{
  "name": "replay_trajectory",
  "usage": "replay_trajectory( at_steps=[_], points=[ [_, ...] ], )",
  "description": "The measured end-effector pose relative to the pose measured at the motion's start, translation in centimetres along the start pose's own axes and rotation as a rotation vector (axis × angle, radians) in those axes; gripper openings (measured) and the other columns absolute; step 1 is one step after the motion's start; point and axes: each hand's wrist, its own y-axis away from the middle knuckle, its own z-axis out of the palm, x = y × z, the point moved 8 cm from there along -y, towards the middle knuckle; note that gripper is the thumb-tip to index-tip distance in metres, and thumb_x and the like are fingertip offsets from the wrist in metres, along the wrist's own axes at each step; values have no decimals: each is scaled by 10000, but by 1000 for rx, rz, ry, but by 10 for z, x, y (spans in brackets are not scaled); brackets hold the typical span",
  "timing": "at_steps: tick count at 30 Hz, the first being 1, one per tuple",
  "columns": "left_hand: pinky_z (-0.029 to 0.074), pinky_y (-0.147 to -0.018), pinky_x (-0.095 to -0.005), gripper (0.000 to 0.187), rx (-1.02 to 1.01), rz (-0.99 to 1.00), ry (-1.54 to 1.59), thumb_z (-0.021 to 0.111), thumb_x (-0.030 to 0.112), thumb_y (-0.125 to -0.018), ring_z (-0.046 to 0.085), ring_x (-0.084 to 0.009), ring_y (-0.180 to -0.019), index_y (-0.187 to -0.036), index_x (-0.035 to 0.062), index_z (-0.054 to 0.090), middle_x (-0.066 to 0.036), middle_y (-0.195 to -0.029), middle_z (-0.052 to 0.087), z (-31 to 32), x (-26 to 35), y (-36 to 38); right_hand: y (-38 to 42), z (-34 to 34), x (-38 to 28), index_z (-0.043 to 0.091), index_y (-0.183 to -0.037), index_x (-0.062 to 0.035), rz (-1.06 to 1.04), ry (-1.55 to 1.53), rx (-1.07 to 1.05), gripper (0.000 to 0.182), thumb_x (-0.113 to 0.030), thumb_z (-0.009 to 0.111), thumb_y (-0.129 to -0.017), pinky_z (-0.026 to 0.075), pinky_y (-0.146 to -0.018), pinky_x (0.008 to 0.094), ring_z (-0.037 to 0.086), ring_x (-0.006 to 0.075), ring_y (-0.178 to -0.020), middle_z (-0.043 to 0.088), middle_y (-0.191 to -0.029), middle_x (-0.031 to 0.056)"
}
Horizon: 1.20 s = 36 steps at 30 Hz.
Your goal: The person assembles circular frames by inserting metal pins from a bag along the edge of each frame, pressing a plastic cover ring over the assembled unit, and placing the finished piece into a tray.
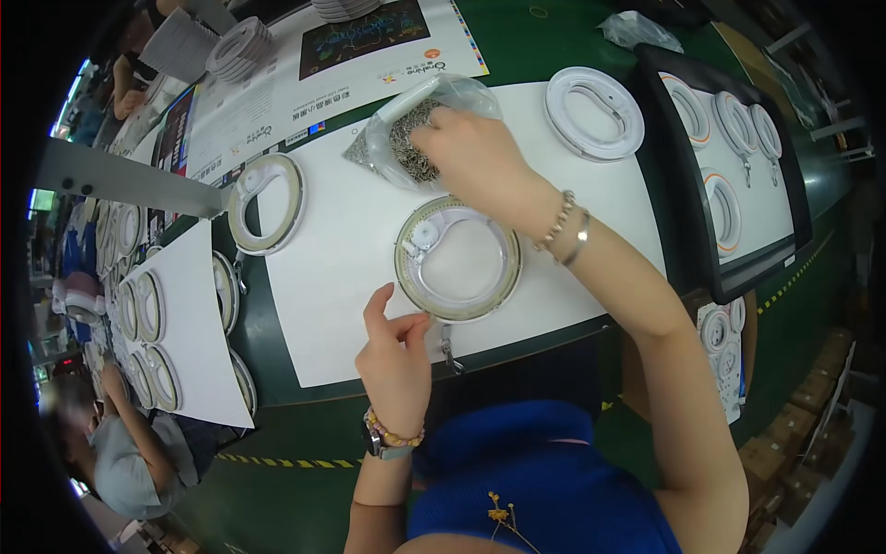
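A round white ring-shaped part (459, 261) with a clear centre lies on a white sheet (332, 277) in front of me. My left hand (395, 351) rests at its near-left rim, thumb and fingers pinched together at the edge. A small metal clasp (449, 349) hangs off the ring's near side. My right hand (471, 157) reaches into an open clear plastic bag (406, 129) full of small metal pieces, just beyond the ring. Whether its fingers hold any piece is hidden.
Another ring (268, 201) lies at the left of the sheet and a white ring (593, 113) at the far right. A black tray (683, 240) at the right holds several rings. More rings lie on a sheet at the left (148, 314); another person (120, 462) sits there.
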Motion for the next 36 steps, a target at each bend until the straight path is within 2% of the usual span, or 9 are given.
replay_trajectory(
  at_steps=[4,7,10,12,15,22,30,34,36],
  points=[
    [504,-579,-281,312,143,112,-38,639,-19,-807,667,-196,-627,-1104,40,563,-99,-756,689,-28,15,-16,-8,28,-3,631,-854,-72,-102,7,-157,109,-57,605,-749,518,-682,390,626,286,-800,589,-821,104],
    [489,-578,-297,194,252,305,-108,649,-4,-799,639,-201,-627,-986,32,613,-98,-765,673,-44,38,-47,-8,27,-1,630,-850,-66,-71,-23,-140,95,-66,608,-757,515,-679,391,620,293,-786,592,-822,104],
    [476,-615,-345,128,272,550,-306,665,20,-769,598,-232,-683,-891,33,628,-104,-766,641,-33,57,-87,-7,21,10,625,-839,-54,33,-147,-97,76,-62,600,-768,509,-678,395,612,305,-774,595,-825,107],
    [470,-696,-378,114,212,649,-396,674,56,-755,582,-275,-795,-868,43,665,-102,-836,646,-11,64,-115,-7,18,16,623,-815,-45,88,-187,-67,54,-58,593,-771,504,-677,400,606,314,-767,594,-828,112],
    [465,-681,-396,50,66,687,-525,648,33,-715,554,-289,-807,-763,38,659,-106,-774,610,28,65,-147,-6,17,23,624,-781,-34,146,-234,-42,37,-50,595,-764,498,-681,411,602,322,-764,592,-827,125],
    [489,-672,-409,76,-123,681,-618,622,26,-698,575,-291,-838,-745,56,675,-100,-806,618,71,54,-176,-1,17,30,631,-760,-21,176,-237,-50,38,-16,596,-745,494,-699,414,596,335,-775,590,-830,151],
    [506,-657,-395,57,-3,717,-627,618,62,-711,594,-273,-830,-731,65,672,-90,-784,647,71,57,-173,6,16,33,598,-810,6,221,-280,14,61,-6,583,-752,487,-718,417,588,335,-801,585,-856,157],
    [509,-644,-395,43,-23,720,-683,612,67,-708,612,-275,-792,-693,64,652,-83,-739,656,75,57,-173,4,12,32,588,-806,7,248,-294,17,56,-13,588,-753,485,-732,414,581,343,-802,583,-867,155],
    [510,-637,-398,45,-31,714,-696,610,68,-705,620,-279,-772,-684,69,650,-85,-723,658,74,61,-173,7,0,26,587,-808,-6,241,-322,78,40,-29,584,-774,489,-691,408,587,332,-775,578,-861,149]
  ],
)
